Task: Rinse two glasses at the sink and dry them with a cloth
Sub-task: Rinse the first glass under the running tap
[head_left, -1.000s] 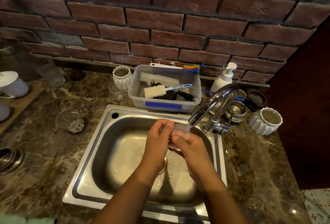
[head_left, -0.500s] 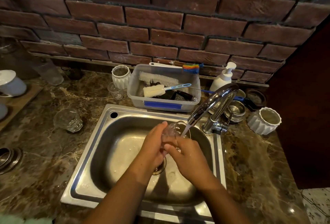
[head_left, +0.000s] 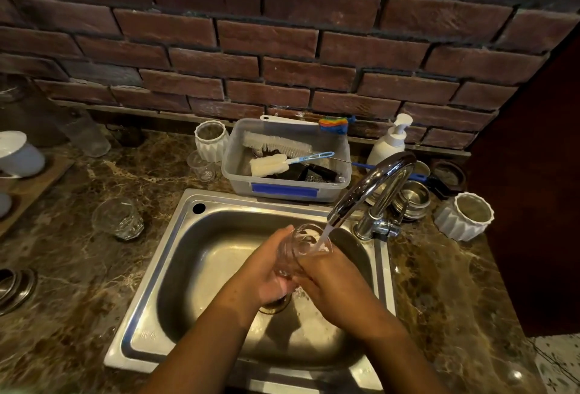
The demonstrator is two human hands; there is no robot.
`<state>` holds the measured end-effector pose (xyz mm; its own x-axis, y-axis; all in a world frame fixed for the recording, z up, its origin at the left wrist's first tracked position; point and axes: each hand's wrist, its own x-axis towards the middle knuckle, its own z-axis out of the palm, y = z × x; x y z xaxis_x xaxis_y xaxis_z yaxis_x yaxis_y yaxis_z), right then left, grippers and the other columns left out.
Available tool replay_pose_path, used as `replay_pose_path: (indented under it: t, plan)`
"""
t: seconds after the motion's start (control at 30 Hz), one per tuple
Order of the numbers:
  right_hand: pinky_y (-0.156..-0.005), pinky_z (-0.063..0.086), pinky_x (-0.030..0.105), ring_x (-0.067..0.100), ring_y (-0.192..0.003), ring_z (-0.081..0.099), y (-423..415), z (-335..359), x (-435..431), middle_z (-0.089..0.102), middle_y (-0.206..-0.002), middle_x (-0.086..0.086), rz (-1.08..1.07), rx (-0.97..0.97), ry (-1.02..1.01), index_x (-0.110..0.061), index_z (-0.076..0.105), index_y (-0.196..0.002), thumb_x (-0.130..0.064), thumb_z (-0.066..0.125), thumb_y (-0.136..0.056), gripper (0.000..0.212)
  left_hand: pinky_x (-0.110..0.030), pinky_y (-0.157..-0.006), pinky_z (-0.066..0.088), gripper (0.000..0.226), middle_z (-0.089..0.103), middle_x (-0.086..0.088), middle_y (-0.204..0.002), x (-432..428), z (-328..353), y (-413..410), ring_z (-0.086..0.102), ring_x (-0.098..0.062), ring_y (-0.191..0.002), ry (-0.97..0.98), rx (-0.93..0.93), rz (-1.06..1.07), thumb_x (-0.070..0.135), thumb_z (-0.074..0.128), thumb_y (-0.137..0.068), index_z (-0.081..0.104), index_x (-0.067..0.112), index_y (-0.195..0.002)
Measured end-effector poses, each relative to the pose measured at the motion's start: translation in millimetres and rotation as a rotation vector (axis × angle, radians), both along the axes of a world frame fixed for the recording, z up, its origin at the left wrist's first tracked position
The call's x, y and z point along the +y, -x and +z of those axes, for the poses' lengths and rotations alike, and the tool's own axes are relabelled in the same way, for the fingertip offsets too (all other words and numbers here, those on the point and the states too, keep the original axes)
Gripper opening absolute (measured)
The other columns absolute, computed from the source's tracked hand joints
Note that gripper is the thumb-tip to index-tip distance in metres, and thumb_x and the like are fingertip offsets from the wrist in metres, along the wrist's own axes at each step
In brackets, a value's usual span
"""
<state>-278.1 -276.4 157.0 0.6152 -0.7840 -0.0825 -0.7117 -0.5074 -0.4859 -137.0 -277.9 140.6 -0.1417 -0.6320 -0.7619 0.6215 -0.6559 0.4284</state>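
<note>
Over the steel sink (head_left: 175,255) both hands hold a clear glass (head_left: 298,247) with its mouth turned up toward the chrome tap (head_left: 373,186). Water runs from the spout into the glass. My left hand (head_left: 266,271) wraps the glass from the left side. From the right, my right hand (head_left: 329,280) grips its lower part, fingers curled round it. A second clear faceted glass (head_left: 117,217) stands upright on the marble counter left of the sink. No cloth can be made out in this view.
Behind the sink stands a plastic tub (head_left: 285,186) of brushes, with a white ribbed cup (head_left: 211,144) and a small glass (head_left: 202,166) to its left. A soap pump (head_left: 387,145), steel bowls (head_left: 411,200) and another ribbed cup (head_left: 464,216) sit right of the tap.
The glass has been turned mouth-up under the stream and both hands have shifted slightly lower along it. Water keeps running.
</note>
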Motion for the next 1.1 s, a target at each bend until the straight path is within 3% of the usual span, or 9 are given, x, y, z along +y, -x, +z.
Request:
replay_pose_path:
  t: [0.1, 0.2, 0.3, 0.4, 0.47, 0.6, 0.77, 0.93, 1.1]
  plan:
    - [-0.097, 0.051, 0.036, 0.009, -0.104, 0.063, -4, -1, 2, 0.073, -0.108, -0.007, -0.132, -0.190, -0.105, -0.029, 0.070, -0.111, -0.031, 0.057, -0.096, 0.021, -0.031, -0.062, 0.052, 0.033, 0.076, -0.009, -0.085, -1, -1, 7, 0.073, -0.020, -0.070, 0.028, -0.121, 0.034, 0.038, 0.059, -0.099, 0.072, 0.009, -0.105]
    - [-0.089, 0.056, 0.043, 0.011, -0.092, 0.071, -12, -6, 5, 0.077, -0.095, -0.004, -0.375, -0.584, -0.399, -0.023, 0.076, -0.101, -0.025, 0.053, -0.099, 0.023, -0.031, -0.064, 0.048, 0.029, 0.069, -0.009, -0.085, -5, -4, 16, 0.064, -0.020, -0.076, 0.231, -0.501, 0.091, 0.035, 0.050, -0.104, 0.066, 0.013, -0.097]
    - [-0.104, 0.048, 0.053, 0.028, -0.107, 0.069, -18, -10, 5, 0.076, -0.105, 0.013, -0.766, -1.016, -0.804, -0.010, 0.074, -0.109, -0.027, 0.054, -0.100, 0.028, -0.015, -0.064, 0.046, 0.017, 0.064, 0.001, -0.086, -2, -9, 15, 0.060, -0.011, -0.078, 0.580, -0.972, -0.008, 0.028, 0.052, -0.102, 0.061, 0.021, -0.091]
    - [-0.108, 0.042, 0.057, 0.038, -0.114, 0.066, -12, -12, 5, 0.070, -0.116, 0.025, -0.852, -1.340, -1.152, -0.001, 0.068, -0.117, -0.026, 0.054, -0.099, 0.034, -0.008, -0.071, 0.045, 0.005, 0.061, 0.007, -0.097, 1, -14, 8, 0.059, -0.004, -0.088, 0.790, -1.215, -0.143, 0.024, 0.056, -0.101, 0.060, 0.024, -0.099]
    - [-0.106, 0.045, 0.056, 0.033, -0.109, 0.068, -11, -11, 6, 0.074, -0.110, 0.019, -0.782, -1.249, -1.046, -0.004, 0.070, -0.114, -0.023, 0.053, -0.100, 0.029, -0.009, -0.068, 0.046, 0.009, 0.064, 0.003, -0.094, 0, -12, 5, 0.061, -0.004, -0.084, 0.755, -1.098, -0.147, 0.022, 0.054, -0.102, 0.062, 0.022, -0.097]
    - [-0.091, 0.055, 0.046, 0.013, -0.091, 0.072, -10, -12, 9, 0.078, -0.093, -0.003, -0.455, -0.745, -0.345, -0.019, 0.076, -0.098, -0.027, 0.055, -0.099, 0.023, -0.031, -0.068, 0.048, 0.025, 0.072, -0.013, -0.097, -6, 0, 9, 0.065, -0.023, -0.086, 0.314, -0.617, -0.082, 0.031, 0.049, -0.104, 0.068, 0.015, -0.102]
    - [-0.120, 0.022, 0.035, 0.002, -0.111, 0.061, -3, -7, 5, 0.073, -0.112, -0.014, -0.068, -0.156, 0.047, -0.035, 0.071, -0.105, -0.043, 0.045, -0.096, 0.029, -0.033, -0.071, 0.053, 0.035, 0.077, -0.012, -0.090, -1, 4, -2, 0.072, -0.024, -0.080, 0.051, -0.062, 0.009, 0.038, 0.057, -0.098, 0.077, 0.009, -0.099]
    - [-0.090, 0.055, 0.042, 0.009, -0.092, 0.069, -16, -3, 12, 0.077, -0.093, -0.009, -0.391, -0.621, -0.278, -0.025, 0.076, -0.097, -0.024, 0.053, -0.099, 0.023, -0.025, -0.049, 0.046, 0.024, 0.071, -0.011, -0.083, -9, -3, 10, 0.064, -0.016, -0.061, 0.230, -0.491, 0.157, 0.023, 0.049, -0.103, 0.068, 0.014, -0.094]
    - [-0.106, 0.044, 0.056, 0.033, -0.106, 0.070, -11, 1, 9, 0.073, -0.109, 0.021, -0.796, -1.332, -1.149, 0.000, 0.068, -0.118, -0.022, 0.050, -0.100, 0.034, -0.017, -0.068, 0.048, 0.018, 0.066, 0.005, -0.086, -4, -6, 3, 0.062, -0.008, -0.082, 0.823, -1.198, -0.100, 0.019, 0.051, -0.100, 0.067, 0.019, -0.092]
